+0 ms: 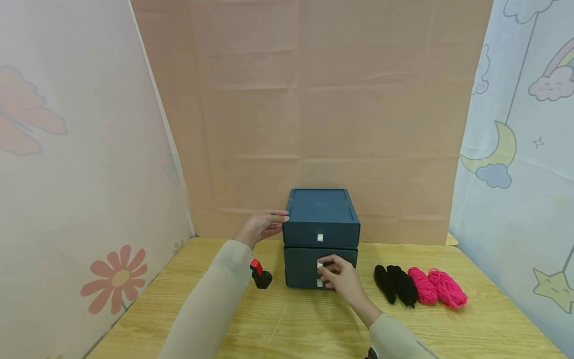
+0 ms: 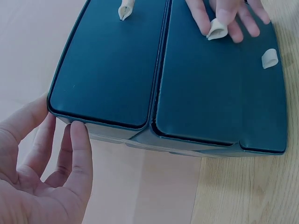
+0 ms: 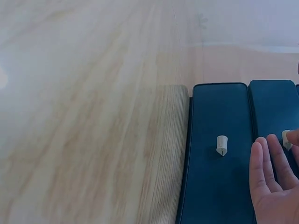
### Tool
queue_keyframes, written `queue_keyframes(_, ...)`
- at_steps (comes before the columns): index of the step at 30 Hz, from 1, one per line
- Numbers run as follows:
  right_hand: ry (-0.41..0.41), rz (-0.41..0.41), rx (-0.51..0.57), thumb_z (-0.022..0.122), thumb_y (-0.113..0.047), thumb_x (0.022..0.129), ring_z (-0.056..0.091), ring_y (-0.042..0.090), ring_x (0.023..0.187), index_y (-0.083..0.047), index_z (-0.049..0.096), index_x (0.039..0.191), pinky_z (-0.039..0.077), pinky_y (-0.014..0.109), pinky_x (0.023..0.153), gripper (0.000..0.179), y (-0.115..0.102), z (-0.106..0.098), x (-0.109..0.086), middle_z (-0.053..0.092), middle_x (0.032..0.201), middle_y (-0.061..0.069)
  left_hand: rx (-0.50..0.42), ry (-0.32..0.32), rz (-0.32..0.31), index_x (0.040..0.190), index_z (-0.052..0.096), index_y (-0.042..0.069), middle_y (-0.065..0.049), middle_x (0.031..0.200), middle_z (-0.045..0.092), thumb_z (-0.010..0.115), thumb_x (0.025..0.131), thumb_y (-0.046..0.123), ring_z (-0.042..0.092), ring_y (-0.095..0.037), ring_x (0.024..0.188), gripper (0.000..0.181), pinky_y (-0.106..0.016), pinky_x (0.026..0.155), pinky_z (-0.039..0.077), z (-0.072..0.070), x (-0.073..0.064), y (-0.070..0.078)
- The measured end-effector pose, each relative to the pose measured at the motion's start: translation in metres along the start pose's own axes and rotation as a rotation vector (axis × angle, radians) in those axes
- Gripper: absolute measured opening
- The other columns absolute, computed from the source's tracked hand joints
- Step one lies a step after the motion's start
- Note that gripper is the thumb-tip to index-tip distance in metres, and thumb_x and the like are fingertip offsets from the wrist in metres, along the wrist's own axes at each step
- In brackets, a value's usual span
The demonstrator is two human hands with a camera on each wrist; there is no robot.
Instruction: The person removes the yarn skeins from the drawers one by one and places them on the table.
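Note:
A dark blue drawer box (image 1: pixel 320 207) with white pull tabs stands on the table. On its upper left side rests my left hand (image 1: pixel 265 225), the fingertips touching the edge; the left wrist view shows this hand (image 2: pixel 51 172) with fingers fairly straight. In front of the box, my right hand (image 1: pixel 338 274) pinches the middle pull tab (image 2: pixel 217 30) between thumb and finger. Above it the top drawer's tab (image 1: pixel 320 238) hangs free, and another tab (image 2: pixel 269 59) sits lower down. All the drawer fronts look closed. The right wrist view cuts off part of the right hand (image 3: pixel 278 186).
Right of the box lie black yarn bundles (image 1: pixel 401 285) and bright pink yarn bundles (image 1: pixel 446 288), side by side on the wooden table (image 1: pixel 287 324). A brown sheet (image 1: pixel 314 114) hangs behind the box. Patterned cloths (image 1: pixel 89 174) hang at both sides.

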State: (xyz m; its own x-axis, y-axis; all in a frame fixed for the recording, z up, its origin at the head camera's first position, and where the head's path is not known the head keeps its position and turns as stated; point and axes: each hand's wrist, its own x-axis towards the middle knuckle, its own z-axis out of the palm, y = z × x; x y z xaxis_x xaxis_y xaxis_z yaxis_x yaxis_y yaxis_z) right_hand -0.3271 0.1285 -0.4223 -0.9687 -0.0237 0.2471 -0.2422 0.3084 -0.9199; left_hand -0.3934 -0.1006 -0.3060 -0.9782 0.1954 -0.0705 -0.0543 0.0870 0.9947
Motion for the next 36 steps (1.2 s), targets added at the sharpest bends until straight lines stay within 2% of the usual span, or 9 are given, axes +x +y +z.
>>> queue_keyframes(9, 0.044, -0.004, 0.004, 0.063, -0.008, 0.087, 0.063, 0.029, 0.076, -0.011, 0.064, 0.107, 0.055, 0.041, 0.063, 0.02, 0.008, 0.002, 0.01, 0.068, 0.089, 0.011, 0.016, 0.003, 0.003, 0.108, 0.069, 0.014, -0.003, 0.112, 0.062, 0.069, 0.083, 0.021, 0.061, -0.02, 0.095, 0.026, -0.03, 0.084, 0.051, 0.001, 0.001, -0.001)
queue_keyframes(16, 0.052, 0.004, 0.038, 0.063, -0.009, 0.088, 0.064, 0.03, 0.077, -0.01, 0.063, 0.107, 0.055, 0.042, 0.064, 0.019, 0.009, 0.004, 0.01, 0.068, 0.09, 0.012, 0.004, -0.012, 0.012, 0.109, 0.068, 0.012, -0.004, 0.112, 0.062, 0.068, 0.084, 0.02, 0.06, -0.021, 0.098, 0.026, -0.032, 0.088, 0.05, 0.002, 0.001, 0.0)
queue_keyframes(25, -0.052, 0.012, 0.155, 0.06, -0.013, 0.09, 0.062, 0.038, 0.089, -0.005, 0.052, 0.122, 0.054, 0.046, 0.072, 0.034, 0.009, -0.001, -0.001, 0.062, 0.104, 0.023, 0.015, -0.009, 0.009, 0.108, 0.068, 0.014, -0.003, 0.112, 0.062, 0.069, 0.084, 0.022, 0.06, -0.02, 0.097, 0.026, -0.032, 0.087, 0.05, 0.002, 0.0, -0.002)
queue_keyframes(30, -0.104, 0.036, 0.209, 0.057, -0.014, 0.092, 0.062, 0.039, 0.091, -0.002, 0.047, 0.126, 0.053, 0.049, 0.076, 0.037, 0.009, -0.008, -0.012, 0.059, 0.109, 0.025, 0.013, -0.004, 0.012, 0.109, 0.068, 0.014, -0.003, 0.112, 0.062, 0.068, 0.084, 0.021, 0.061, -0.019, 0.096, 0.026, -0.032, 0.087, 0.05, 0.001, 0.001, -0.002)
queue_keyframes(36, -0.172, 0.04, 0.158, 0.057, -0.014, 0.092, 0.061, 0.038, 0.09, 0.003, 0.045, 0.125, 0.054, 0.047, 0.076, 0.039, 0.014, -0.011, -0.021, 0.059, 0.107, 0.026, 0.02, 0.001, 0.016, 0.111, 0.067, 0.014, -0.003, 0.112, 0.062, 0.068, 0.084, 0.021, 0.061, -0.019, 0.096, 0.027, -0.032, 0.086, 0.05, 0.0, 0.002, -0.002)
